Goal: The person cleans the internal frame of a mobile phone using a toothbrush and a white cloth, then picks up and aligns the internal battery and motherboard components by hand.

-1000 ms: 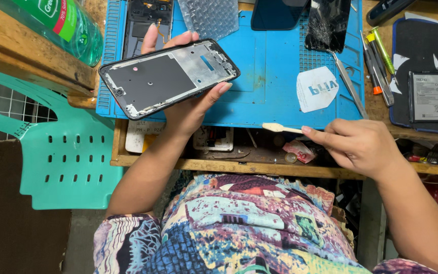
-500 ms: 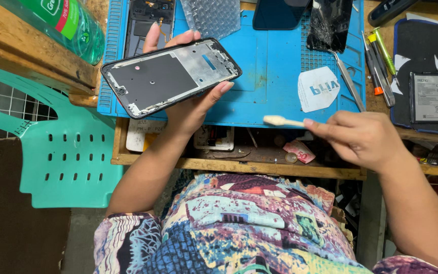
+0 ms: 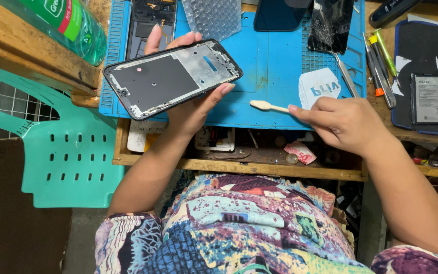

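Two hands are at work above a patterned lap. The left hand [image 3: 188, 109] is cupped under a single phone frame [image 3: 171, 77], its thumb along the near edge and its fingers curled up behind the far one, so the frame sits tilted in the air over the near left part of the blue mat [image 3: 275, 76], with its stripped inner face upward. The right hand [image 3: 348, 124] has its fingertips pinched shut on the stick of one cotton swab [image 3: 267, 106], whose pale tip points left toward the frame, near it but not touching.

Under the bench edge, one open wooden tray [image 3: 229, 166] holds small parts, a pink folded note [image 3: 300, 152], a coin and a white card; the rest of its contents is too shadowed to tell. One green plastic chair [image 3: 67, 162] stands to the left.

On the mat lie one white sticker [image 3: 320, 87], one pair of tweezers [image 3: 347, 76], one cracked dark screen [image 3: 330, 23], one more dark phone [image 3: 280, 14], one piece of bubble wrap [image 3: 214, 18] and one opened phone body [image 3: 150, 18]. Right of the mat lie about three slim tools [image 3: 381, 66], and a dark pad [image 3: 427, 56] carries one flat battery [image 3: 428, 99]. One green bottle [image 3: 59, 23] lies at far left.
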